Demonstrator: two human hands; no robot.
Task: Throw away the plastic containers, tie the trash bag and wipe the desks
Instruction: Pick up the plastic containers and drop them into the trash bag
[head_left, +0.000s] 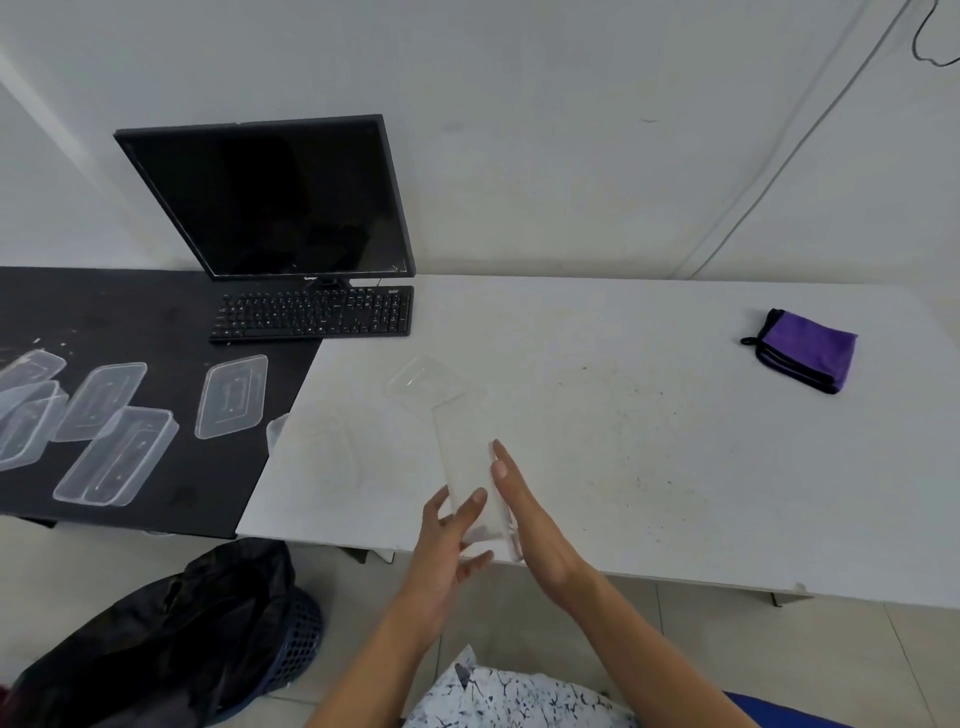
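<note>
Clear plastic container (470, 467), long and narrow, held between both my hands above the front edge of the white desk (649, 467), its far end pointing away from me toward the wall; my left hand (447, 545) grips the near end, thumb on the left side and fingers curled round the underside and face; my right hand (530, 525) lies flat along the container's right side, fingers straight and together, pressing against it without curling. Another see-through container (324, 457) rests on the white desk just left of the held one, close to the seam with the black desk (156, 301); a further clear piece (421, 376) lies beyond the held container's far end, and I cannot tell whether it is a lid or a tub. Several loose containers (231, 396) are scattered over the black desk at left, some overlapping at the far left edge. A black keyboard (317, 314) straddles the join of the two desks; a dark monitor (270, 202) stands directly behind it, tilted back toward the wall. A folded purple cloth (805, 349) with black trim sits on the right part of the white desk, well apart from my hands. On the floor below the black desk's front edge, a black trash bag (156, 639) is draped loosely over a blue mesh basket (301, 642); the bag's mouth is untied.
</note>
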